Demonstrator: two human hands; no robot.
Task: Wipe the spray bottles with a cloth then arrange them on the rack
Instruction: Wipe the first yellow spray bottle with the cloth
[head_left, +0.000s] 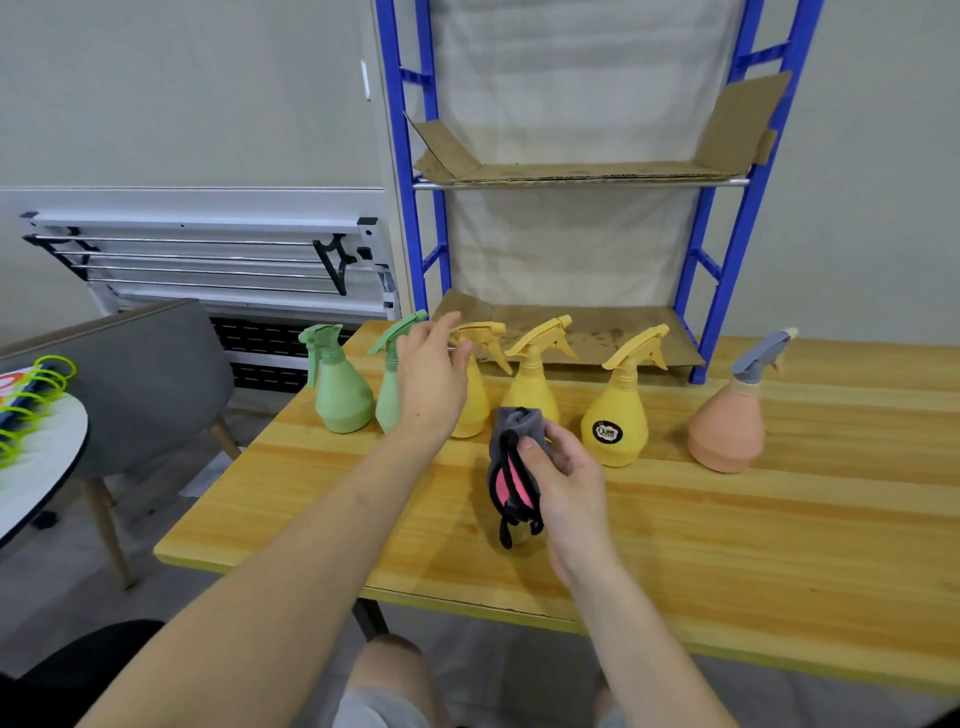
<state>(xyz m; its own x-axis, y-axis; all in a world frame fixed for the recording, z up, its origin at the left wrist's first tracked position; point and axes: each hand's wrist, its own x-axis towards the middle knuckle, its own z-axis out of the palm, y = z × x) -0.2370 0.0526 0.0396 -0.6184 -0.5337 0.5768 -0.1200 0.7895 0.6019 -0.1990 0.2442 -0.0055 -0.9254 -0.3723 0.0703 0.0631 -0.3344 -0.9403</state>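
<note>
From the head view, six spray bottles stood in a row on the wooden table (727, 545), near the blue rack (696, 291). The left hand (431, 379) reached with fingers spread toward the leftmost yellow bottle (475, 384), contact unclear. The right hand (566, 483) was clamped around a grey-and-pink cloth (511, 467).

Our left hand (434, 376) hides most of the second green bottle (387, 400) and part of the first yellow bottle (475, 405); the cloth (511, 467) covers the next yellow bottle's (532, 384) base; the round table (36, 467) is cut off at the left edge.
</note>
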